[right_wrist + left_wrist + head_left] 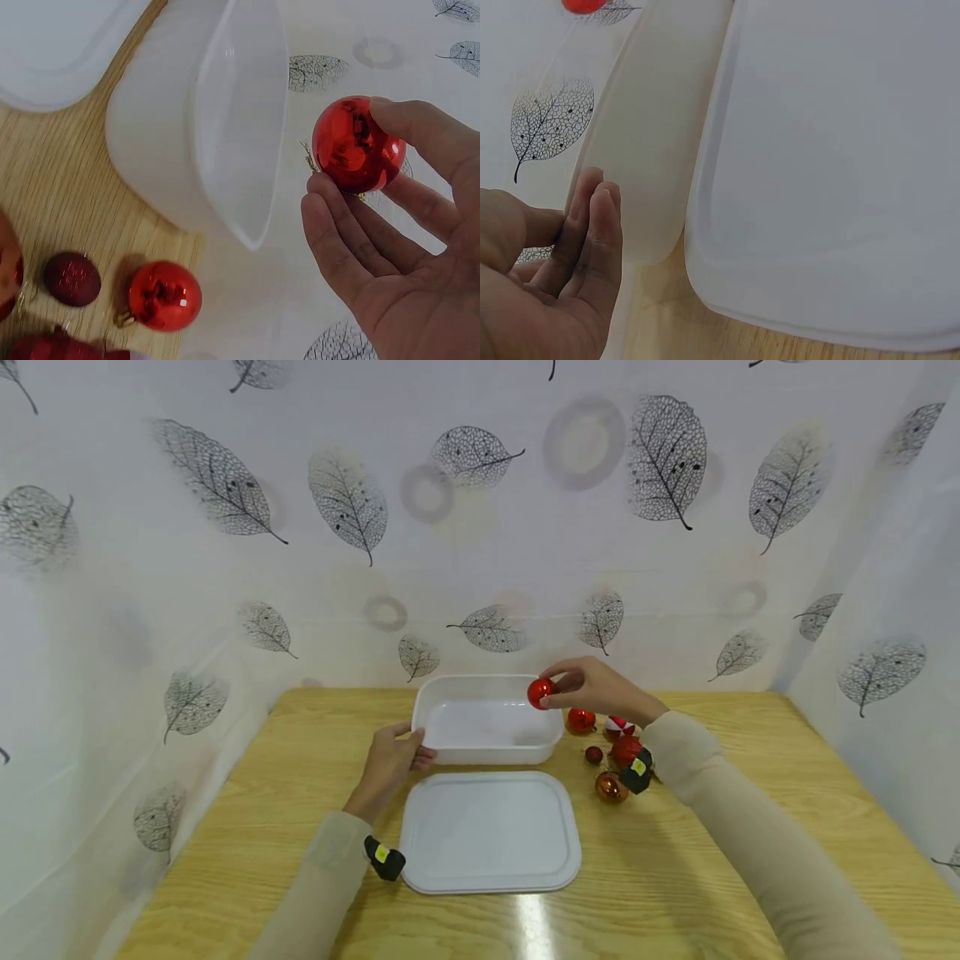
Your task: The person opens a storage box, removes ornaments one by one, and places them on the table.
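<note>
A wooden table [750, 860] stands in a corner made of white cloth walls [150, 568] with grey leaves and rings on them, and light shines on the table near the front.

Beige sleeves [750, 835], black wrist cameras [384, 858]

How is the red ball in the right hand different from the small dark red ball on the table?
The shiny red ball is larger and glossy, pinched in the air by the right hand. The small dark red ball is smaller, dull and glittery, and lies on the table. Both are round ornaments.
</note>
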Demonstrator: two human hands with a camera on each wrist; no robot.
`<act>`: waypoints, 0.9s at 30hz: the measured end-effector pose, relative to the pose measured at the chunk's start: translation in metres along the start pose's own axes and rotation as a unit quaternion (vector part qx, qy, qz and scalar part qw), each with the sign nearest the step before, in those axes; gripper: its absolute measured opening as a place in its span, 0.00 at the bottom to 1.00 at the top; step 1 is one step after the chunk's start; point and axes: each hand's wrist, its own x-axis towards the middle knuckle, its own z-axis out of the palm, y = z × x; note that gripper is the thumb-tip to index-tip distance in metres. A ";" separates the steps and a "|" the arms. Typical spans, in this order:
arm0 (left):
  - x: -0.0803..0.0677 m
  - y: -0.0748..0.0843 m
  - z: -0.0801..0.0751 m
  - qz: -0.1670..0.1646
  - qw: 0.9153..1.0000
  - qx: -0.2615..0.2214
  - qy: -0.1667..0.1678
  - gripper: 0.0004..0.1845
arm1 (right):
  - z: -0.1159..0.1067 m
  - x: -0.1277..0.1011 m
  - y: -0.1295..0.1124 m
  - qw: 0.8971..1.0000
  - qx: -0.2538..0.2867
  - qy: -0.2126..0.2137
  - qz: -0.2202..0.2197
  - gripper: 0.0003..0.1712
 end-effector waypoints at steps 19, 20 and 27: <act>0.000 0.000 0.002 -0.004 1.000 0.001 0.003 0.21 | -0.031 -0.079 0.042 0.999 -0.005 0.035 0.025 0.29; 0.000 0.001 0.002 -0.005 1.000 0.001 0.004 0.21 | -0.031 -0.083 0.045 0.999 -0.007 0.036 0.028 0.29; -0.001 0.001 0.002 -0.006 1.000 -0.002 0.003 0.21 | -0.029 -0.109 0.061 0.999 -0.015 0.030 0.041 0.29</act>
